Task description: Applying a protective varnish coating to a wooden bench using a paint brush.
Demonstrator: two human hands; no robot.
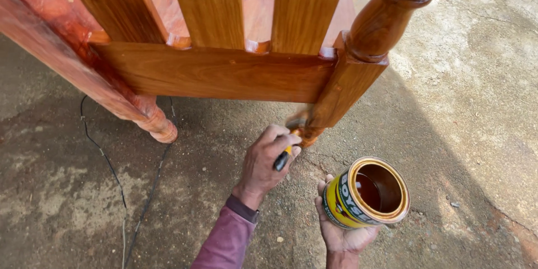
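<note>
My left hand, in a purple sleeve, grips a paintbrush with a yellow and black handle. Its bristles touch the foot of a turned wooden leg of a glossy, varnished wooden furniture frame. My right hand holds an open round tin from below, just right of and nearer than the brush. The tin is yellow outside and holds dark brown liquid. The brush head is partly hidden by my fingers and the leg.
The frame has vertical slats above a cross rail and a second rounded leg at the left. A thin black cable runs over the stained concrete floor at the left.
</note>
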